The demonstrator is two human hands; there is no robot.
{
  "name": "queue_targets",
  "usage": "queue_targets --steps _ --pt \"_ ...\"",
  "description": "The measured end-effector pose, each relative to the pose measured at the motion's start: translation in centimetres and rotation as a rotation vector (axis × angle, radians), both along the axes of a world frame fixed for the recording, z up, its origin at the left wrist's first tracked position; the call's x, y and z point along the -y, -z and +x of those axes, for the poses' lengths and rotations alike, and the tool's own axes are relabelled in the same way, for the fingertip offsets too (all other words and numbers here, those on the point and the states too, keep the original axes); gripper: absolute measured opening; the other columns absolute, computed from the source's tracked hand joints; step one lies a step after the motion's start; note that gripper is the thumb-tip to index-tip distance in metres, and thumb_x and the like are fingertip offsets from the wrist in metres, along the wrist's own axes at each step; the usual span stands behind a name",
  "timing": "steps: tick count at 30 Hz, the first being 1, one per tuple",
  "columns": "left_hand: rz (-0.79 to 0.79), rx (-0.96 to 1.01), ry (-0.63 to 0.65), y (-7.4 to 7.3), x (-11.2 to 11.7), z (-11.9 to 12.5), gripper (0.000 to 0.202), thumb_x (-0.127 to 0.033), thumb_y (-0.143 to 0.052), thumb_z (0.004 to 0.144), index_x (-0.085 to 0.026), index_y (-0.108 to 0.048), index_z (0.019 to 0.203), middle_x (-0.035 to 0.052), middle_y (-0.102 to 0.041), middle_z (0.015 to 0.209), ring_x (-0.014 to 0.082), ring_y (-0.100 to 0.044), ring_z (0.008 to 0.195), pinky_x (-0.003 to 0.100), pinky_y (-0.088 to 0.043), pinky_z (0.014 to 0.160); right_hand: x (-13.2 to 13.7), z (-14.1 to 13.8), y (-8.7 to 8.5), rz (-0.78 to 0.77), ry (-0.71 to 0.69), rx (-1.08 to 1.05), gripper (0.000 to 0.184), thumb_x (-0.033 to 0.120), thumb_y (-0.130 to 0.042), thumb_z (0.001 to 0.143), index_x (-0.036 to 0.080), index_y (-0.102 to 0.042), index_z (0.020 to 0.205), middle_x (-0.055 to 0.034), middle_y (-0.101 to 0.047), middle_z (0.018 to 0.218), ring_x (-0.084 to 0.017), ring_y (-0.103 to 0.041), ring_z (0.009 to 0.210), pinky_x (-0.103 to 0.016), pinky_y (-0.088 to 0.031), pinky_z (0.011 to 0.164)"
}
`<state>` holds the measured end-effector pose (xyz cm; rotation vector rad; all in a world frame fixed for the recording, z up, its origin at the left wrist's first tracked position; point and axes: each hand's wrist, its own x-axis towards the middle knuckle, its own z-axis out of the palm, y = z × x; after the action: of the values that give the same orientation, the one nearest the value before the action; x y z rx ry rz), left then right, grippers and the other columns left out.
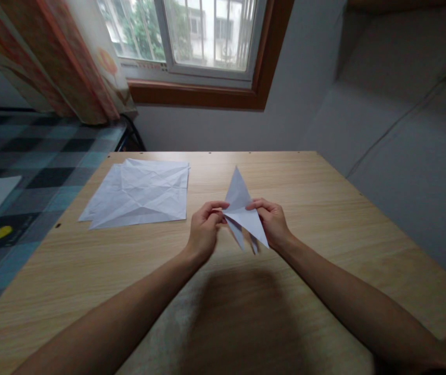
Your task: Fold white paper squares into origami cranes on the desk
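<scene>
I hold a folded white paper shape above the middle of the wooden table. It has a long point rising away from me and narrow flaps hanging down. My left hand pinches its left side with thumb and fingers pressed together. My right hand grips the right side, fingers curled round the edge. Both hands are lifted a little off the tabletop.
A small pile of creased, unfolded white paper sheets lies on the table's far left. A checked blanket with a white sheet lies left of the table. A window and curtain are behind; a grey wall runs along the right.
</scene>
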<state>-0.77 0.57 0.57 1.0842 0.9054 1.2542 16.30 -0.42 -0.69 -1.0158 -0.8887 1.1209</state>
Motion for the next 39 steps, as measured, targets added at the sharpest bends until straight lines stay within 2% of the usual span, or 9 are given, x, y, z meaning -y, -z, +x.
queue_targets --steps 4,9,12,17,22,27,31,34,39 --pt "0.031 0.008 -0.002 -0.9 0.3 0.1 0.025 -0.03 -0.066 0.071 -0.017 -0.064 0.092 -0.0009 -0.062 0.079 0.0114 -0.058 0.064 0.023 -0.046 0.06 0.0 0.3 0.4 0.094 0.038 0.129 0.013 0.018 -0.064 0.067 0.023 -0.077 0.067 -0.0017 -0.069 0.09 -0.019 -0.063 0.087 -0.031 -0.049 0.076" --pt "0.092 -0.03 0.1 -1.1 0.9 0.5 0.054 -0.018 -0.074 0.061 -0.021 -0.056 0.112 -0.002 -0.064 0.088 0.0126 -0.063 0.075 0.024 -0.049 0.067 0.4 0.2 0.4 0.222 0.068 0.236 0.012 0.018 -0.065 0.075 0.023 -0.075 0.075 -0.0009 -0.069 0.085 -0.018 -0.063 0.085 -0.031 -0.05 0.08" --pt "0.08 -0.086 0.148 -0.6 0.8 0.4 0.046 -0.017 -0.072 0.063 -0.018 -0.062 0.108 0.0015 -0.067 0.089 0.0154 -0.063 0.08 0.028 -0.051 0.073 0.5 -0.1 0.2 0.206 0.11 0.164 0.004 0.021 -0.07 0.075 0.022 -0.072 0.078 0.0001 -0.069 0.079 -0.016 -0.063 0.076 -0.029 -0.051 0.073" --pt "0.224 -0.416 -0.016 -0.3 0.5 -0.1 0.013 -0.031 -0.073 0.072 -0.018 -0.074 0.075 0.0042 -0.059 0.088 0.0179 -0.057 0.08 0.033 -0.05 0.074 0.5 -0.5 -0.4 0.187 0.126 0.081 0.015 0.023 -0.078 0.07 0.022 -0.067 0.08 0.0013 -0.067 0.075 -0.014 -0.061 0.069 -0.025 -0.05 0.064" --pt "0.356 -0.545 -0.238 -1.1 0.7 -0.4 0.013 -0.031 -0.072 0.076 -0.02 -0.074 0.07 0.0076 -0.06 0.123 0.0273 -0.051 0.117 0.045 -0.04 0.104 0.9 -0.7 -0.9 0.165 0.039 0.07 0.026 0.028 -0.08 0.069 0.024 -0.064 0.09 0.0006 -0.065 0.083 -0.014 -0.061 0.075 -0.026 -0.052 0.069" --pt "0.183 -0.191 -0.177 -0.8 0.3 -0.2 0.02 -0.038 -0.066 0.083 -0.018 -0.065 0.085 0.0015 -0.065 0.077 0.0169 -0.06 0.073 0.029 -0.05 0.071 1.4 -0.8 -0.4 0.18 -0.209 0.165 0.051 0.036 -0.081 0.069 0.027 -0.059 0.114 -0.0037 -0.064 0.106 -0.017 -0.062 0.084 -0.03 -0.053 0.073" --pt "0.087 0.031 -0.174 -0.1 -0.3 0.1 0.032 -0.042 -0.072 0.076 -0.019 -0.055 0.09 -0.002 -0.064 0.072 0.0131 -0.059 0.061 0.023 -0.048 0.058 1.8 -0.9 -0.1 0.245 -0.276 0.301 0.062 0.044 -0.082 0.068 0.027 -0.056 0.121 -0.0069 -0.062 0.115 -0.023 -0.059 0.103 -0.038 -0.052 0.087" --pt "0.011 0.1 -0.158 -0.2 -0.5 0.2 0.039 -0.042 -0.073 0.075 -0.02 -0.052 0.098 -0.0032 -0.063 0.072 0.0114 -0.058 0.055 0.022 -0.047 0.052 2.0 -1.1 -0.2 0.22 -0.34 0.237 0.058 0.045 -0.08 0.071 0.027 -0.054 0.12 -0.0056 -0.062 0.109 -0.021 -0.062 0.095 -0.037 -0.053 0.083" --pt "0.011 0.095 -0.108 -0.4 -0.3 0.1 0.062 -0.033 -0.067 0.08 -0.027 -0.043 0.136 -0.0082 -0.053 0.061 0.0086 -0.046 0.042 0.019 -0.038 0.041 2.4 -1.6 -0.6 0.241 -0.202 0.31 0.058 0.031 -0.079 0.072 0.029 -0.051 0.122 -0.0053 -0.06 0.116 -0.017 -0.063 0.086 -0.032 -0.054 0.074"
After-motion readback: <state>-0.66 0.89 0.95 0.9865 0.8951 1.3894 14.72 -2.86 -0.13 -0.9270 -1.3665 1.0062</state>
